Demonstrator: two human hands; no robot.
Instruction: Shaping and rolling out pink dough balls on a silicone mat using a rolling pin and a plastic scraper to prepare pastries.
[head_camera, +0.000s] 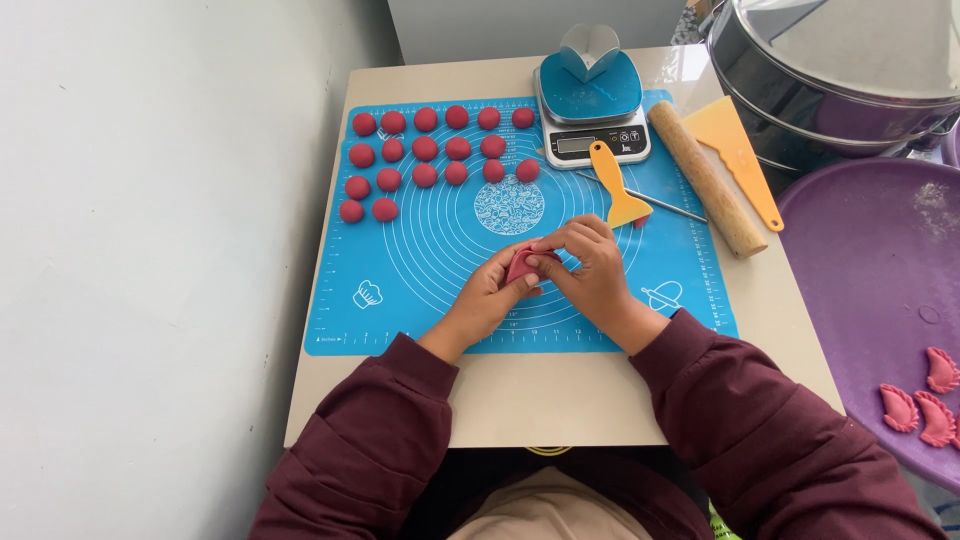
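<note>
over mat (400, 260) | both hands pinch red dough piece (522, 266) | long axis unclear

A mat (400, 290) lies on the table (560, 400). Rows of dough balls (425, 148) sit on the mat's far left part. Behind the mat's far edge stands a scale (592, 130) with a dumpling mould (590, 55) on it. A scraper (618, 190) lies just before the scale, a thin stick (650, 200) beside it. Right of these lies a rolling pin (705, 178), then a second scraper (740, 150). Both hands, the left hand (490, 290) and the right hand (590, 265), meet over the mat's near middle, a dough piece (525, 265) between them. Right of the table is a tray (860, 260) with shaped dumplings (915, 405) on it, and a steamer pot (830, 80) stands behind the tray.
</note>
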